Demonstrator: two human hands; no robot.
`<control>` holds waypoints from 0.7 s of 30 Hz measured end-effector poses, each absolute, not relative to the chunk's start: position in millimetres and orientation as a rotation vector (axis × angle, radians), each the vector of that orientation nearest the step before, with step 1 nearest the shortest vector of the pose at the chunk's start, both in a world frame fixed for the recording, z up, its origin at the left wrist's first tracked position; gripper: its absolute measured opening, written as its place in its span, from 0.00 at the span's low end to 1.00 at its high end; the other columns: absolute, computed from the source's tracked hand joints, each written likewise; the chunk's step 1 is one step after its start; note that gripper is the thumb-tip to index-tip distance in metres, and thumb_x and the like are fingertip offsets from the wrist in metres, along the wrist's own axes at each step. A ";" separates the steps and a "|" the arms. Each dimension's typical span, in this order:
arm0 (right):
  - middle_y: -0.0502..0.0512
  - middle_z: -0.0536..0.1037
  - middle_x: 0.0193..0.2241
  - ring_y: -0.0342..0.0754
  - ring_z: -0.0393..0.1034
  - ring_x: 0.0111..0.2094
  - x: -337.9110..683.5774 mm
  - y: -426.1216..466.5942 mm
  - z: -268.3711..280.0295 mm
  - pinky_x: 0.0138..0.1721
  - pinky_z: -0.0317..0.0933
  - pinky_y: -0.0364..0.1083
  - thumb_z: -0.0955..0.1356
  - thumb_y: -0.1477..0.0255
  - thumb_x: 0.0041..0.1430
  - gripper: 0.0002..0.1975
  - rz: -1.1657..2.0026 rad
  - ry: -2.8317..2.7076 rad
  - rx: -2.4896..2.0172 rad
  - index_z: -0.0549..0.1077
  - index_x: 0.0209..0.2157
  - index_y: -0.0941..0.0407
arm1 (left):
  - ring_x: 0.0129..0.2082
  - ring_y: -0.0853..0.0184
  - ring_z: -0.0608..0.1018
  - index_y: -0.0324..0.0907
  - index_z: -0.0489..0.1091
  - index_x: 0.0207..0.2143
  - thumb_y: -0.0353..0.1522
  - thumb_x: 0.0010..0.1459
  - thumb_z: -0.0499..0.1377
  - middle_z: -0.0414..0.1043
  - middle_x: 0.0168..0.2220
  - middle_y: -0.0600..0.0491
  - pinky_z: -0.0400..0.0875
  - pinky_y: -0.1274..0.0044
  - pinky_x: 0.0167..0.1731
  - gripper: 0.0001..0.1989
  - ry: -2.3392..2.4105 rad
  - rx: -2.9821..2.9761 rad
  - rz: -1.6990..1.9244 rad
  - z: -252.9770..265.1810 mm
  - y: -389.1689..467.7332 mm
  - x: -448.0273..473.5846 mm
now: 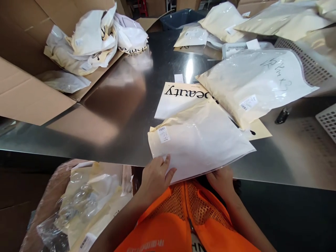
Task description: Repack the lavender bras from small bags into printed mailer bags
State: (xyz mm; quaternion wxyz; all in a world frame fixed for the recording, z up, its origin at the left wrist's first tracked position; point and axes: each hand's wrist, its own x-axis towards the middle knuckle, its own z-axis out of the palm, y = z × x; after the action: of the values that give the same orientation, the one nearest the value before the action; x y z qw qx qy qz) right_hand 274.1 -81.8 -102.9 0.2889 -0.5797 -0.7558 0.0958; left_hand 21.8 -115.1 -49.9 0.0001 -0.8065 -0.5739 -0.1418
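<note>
A flat white plastic mailer bag (202, 143) with a cream edge and a barcode label (163, 134) lies at the table's front edge. My left hand (156, 176) grips its near left corner, with thumb and forefinger showing on top. At the near edge, my right hand (222, 180) is closed on the bag, its fingertips hidden beneath. Behind the bag lies a white sheet printed "beauty" (173, 105), upside down to me. Another filled bag (252, 80) with handwriting and a barcode label rests to the right, partly over a cream printed sheet (259, 129).
An open cardboard box (23, 87) with several filled bags (89, 35) stands at left. Perforated plastic baskets (306, 59) and more bags (223, 21) are at right. A bin of wrapped items (86, 196) sits below the edge of the metal table (126, 126).
</note>
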 end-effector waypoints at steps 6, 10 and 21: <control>0.57 0.76 0.22 0.54 0.72 0.29 273.7 -80.7 -103.9 0.27 0.60 0.46 0.60 0.68 0.56 0.14 0.184 -2.055 -1.516 0.73 0.22 0.54 | 0.26 0.67 0.69 0.38 0.74 0.47 0.37 0.66 0.53 0.65 0.25 0.53 0.57 0.74 0.22 0.15 -1.778 -2.602 -0.572 -51.1 -139.1 24.7; 0.57 0.77 0.24 0.56 0.72 0.32 274.2 -81.1 -106.8 0.29 0.61 0.47 0.61 0.66 0.54 0.13 0.249 -2.048 -1.628 0.73 0.23 0.53 | 0.25 0.67 0.69 0.39 0.75 0.44 0.37 0.65 0.55 0.66 0.24 0.53 0.57 0.74 0.21 0.14 -1.728 -2.636 -0.657 -59.0 -152.6 31.1; 0.58 0.76 0.23 0.55 0.72 0.31 272.3 -82.9 -105.4 0.31 0.61 0.47 0.61 0.66 0.56 0.14 0.266 -2.081 -1.620 0.73 0.22 0.54 | 0.28 0.67 0.71 0.45 0.73 0.51 0.46 0.59 0.59 0.69 0.29 0.51 0.61 0.75 0.24 0.22 -1.663 -2.656 -0.557 -50.6 -136.2 1.1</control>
State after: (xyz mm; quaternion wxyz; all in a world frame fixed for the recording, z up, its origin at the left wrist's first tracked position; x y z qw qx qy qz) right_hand 272.3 -82.9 -105.4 0.2431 -0.5928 -0.7616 0.0974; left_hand 1.1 -136.2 -50.6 -0.0205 -0.8344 -0.5223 -0.1750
